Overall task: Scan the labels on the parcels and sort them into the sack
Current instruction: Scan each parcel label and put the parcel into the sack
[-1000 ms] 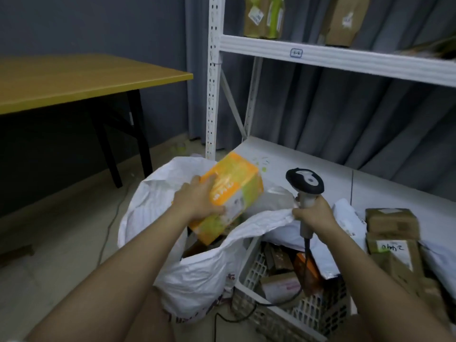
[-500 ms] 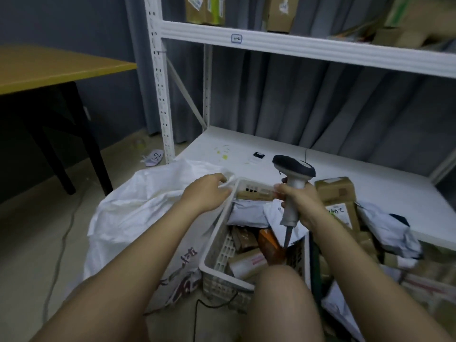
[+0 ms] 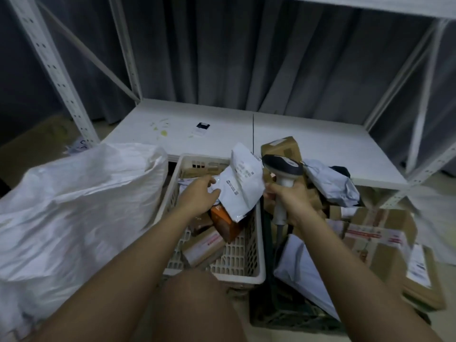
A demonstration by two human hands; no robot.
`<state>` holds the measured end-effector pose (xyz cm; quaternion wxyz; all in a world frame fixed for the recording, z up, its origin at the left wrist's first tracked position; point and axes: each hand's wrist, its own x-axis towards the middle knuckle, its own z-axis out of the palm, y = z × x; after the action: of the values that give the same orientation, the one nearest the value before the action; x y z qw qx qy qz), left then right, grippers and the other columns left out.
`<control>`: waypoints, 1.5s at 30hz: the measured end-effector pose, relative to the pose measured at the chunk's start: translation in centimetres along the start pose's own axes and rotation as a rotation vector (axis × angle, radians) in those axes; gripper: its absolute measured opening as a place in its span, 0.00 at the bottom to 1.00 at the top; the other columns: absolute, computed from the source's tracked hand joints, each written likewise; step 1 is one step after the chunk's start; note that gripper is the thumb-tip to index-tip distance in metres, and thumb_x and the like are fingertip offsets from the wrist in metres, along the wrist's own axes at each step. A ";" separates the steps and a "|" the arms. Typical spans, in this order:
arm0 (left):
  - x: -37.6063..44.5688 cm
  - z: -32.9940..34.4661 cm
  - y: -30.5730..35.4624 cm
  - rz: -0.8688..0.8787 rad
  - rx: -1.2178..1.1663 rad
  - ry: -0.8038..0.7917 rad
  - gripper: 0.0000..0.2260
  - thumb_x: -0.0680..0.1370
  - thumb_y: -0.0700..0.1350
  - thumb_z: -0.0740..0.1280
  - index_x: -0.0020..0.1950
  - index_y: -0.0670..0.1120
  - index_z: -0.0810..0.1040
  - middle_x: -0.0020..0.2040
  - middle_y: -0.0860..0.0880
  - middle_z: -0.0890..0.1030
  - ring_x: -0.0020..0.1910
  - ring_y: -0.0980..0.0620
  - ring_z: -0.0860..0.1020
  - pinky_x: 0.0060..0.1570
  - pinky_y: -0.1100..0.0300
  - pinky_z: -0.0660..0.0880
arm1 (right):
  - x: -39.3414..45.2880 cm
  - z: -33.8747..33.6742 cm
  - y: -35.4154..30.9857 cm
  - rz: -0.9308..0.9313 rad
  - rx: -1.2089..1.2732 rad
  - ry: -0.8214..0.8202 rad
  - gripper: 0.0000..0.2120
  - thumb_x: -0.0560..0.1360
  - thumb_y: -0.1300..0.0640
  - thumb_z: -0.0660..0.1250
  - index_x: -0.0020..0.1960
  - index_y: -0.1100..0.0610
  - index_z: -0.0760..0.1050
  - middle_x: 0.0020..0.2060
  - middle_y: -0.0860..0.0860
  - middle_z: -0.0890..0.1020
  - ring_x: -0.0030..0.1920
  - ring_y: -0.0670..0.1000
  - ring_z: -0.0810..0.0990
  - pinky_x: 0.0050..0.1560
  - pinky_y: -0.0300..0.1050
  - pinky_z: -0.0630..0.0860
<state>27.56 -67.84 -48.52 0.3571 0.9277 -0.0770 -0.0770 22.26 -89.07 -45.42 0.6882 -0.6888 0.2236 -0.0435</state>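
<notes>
Now left hand (image 3: 201, 193) grips 1 white mailer (image 3: 243, 186) (right hand (image 3: 287, 198) holds 1 scanner (image 3: 283, 169))

Print on the white mailer's label (image 3: 243, 180) too small and blurred to read. Sack (image 3: 74, 206) cut off by the left edge, mouth hidden in folds. Scanner handle (image 3: 281, 213) partly hidden inside the right hand (image 3: 288, 198). Basket (image 3: 246, 270) parcels half buried, labels illegible.

Dim room: white metal shelving (image 3: 296, 134) stands before what looks like a grey curtain (image 3: 246, 58).
</notes>
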 end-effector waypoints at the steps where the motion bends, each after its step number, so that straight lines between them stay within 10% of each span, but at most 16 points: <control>1: 1.1 1.1 -0.4 -0.032 -0.031 -0.020 0.20 0.80 0.49 0.63 0.70 0.44 0.69 0.66 0.45 0.74 0.60 0.48 0.75 0.53 0.60 0.70 | 0.9 0.0 0.6 0.015 0.007 0.010 0.06 0.72 0.66 0.71 0.47 0.61 0.76 0.42 0.60 0.81 0.28 0.47 0.81 0.37 0.46 0.77; 4: 4.6 4.1 -1.6 -0.137 -0.137 -0.031 0.23 0.79 0.48 0.65 0.71 0.41 0.67 0.64 0.43 0.75 0.54 0.50 0.74 0.47 0.62 0.68 | 3.6 0.4 2.1 0.050 0.042 0.045 0.06 0.72 0.67 0.71 0.46 0.60 0.76 0.42 0.58 0.81 0.29 0.46 0.82 0.33 0.42 0.77; 14: 17.3 11.0 -5.2 -0.197 -0.020 0.033 0.29 0.81 0.54 0.60 0.76 0.42 0.57 0.77 0.43 0.59 0.76 0.44 0.56 0.73 0.43 0.48 | 12.0 2.8 4.9 0.164 0.150 0.000 0.09 0.74 0.68 0.70 0.51 0.60 0.75 0.40 0.53 0.82 0.32 0.47 0.83 0.44 0.48 0.75; 18: 20.6 12.6 -4.6 -0.251 0.057 0.037 0.23 0.81 0.53 0.59 0.73 0.44 0.62 0.67 0.43 0.73 0.71 0.43 0.66 0.72 0.42 0.43 | 14.8 3.3 5.7 0.200 0.120 -0.005 0.08 0.74 0.67 0.70 0.48 0.58 0.75 0.38 0.52 0.82 0.32 0.48 0.83 0.27 0.38 0.72; 21: 21.5 13.2 -5.5 -0.211 0.003 0.097 0.12 0.80 0.50 0.63 0.59 0.45 0.76 0.53 0.45 0.80 0.61 0.43 0.74 0.69 0.45 0.57 | 15.8 3.5 6.0 0.200 0.120 -0.008 0.07 0.73 0.68 0.70 0.45 0.58 0.74 0.34 0.52 0.80 0.31 0.48 0.82 0.24 0.37 0.71; 26: 18.5 9.6 -4.3 -0.049 -0.384 0.114 0.08 0.80 0.41 0.63 0.52 0.37 0.79 0.46 0.46 0.79 0.47 0.48 0.76 0.46 0.57 0.71 | 14.9 3.2 5.7 0.221 0.167 0.056 0.06 0.73 0.69 0.70 0.43 0.59 0.75 0.36 0.55 0.81 0.32 0.48 0.81 0.27 0.38 0.74; 38: 1.9 -6.0 1.7 0.101 -0.679 0.189 0.08 0.80 0.36 0.61 0.54 0.47 0.75 0.50 0.46 0.82 0.47 0.48 0.81 0.51 0.53 0.77 | 2.5 4.2 -0.7 0.103 0.194 0.070 0.19 0.71 0.52 0.76 0.57 0.57 0.76 0.51 0.54 0.83 0.51 0.55 0.83 0.54 0.53 0.80; 45: -9.7 -14.5 2.6 0.119 -0.691 0.248 0.16 0.77 0.32 0.63 0.61 0.48 0.72 0.53 0.48 0.82 0.46 0.58 0.81 0.43 0.65 0.77 | -6.9 8.2 -4.8 -0.026 0.209 0.049 0.26 0.64 0.60 0.80 0.59 0.61 0.76 0.53 0.57 0.83 0.47 0.55 0.84 0.51 0.53 0.82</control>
<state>20.73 -58.40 -35.28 0.6598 0.7484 -0.0564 0.0355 20.28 -79.13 -39.51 0.7501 -0.6148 0.2257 -0.0922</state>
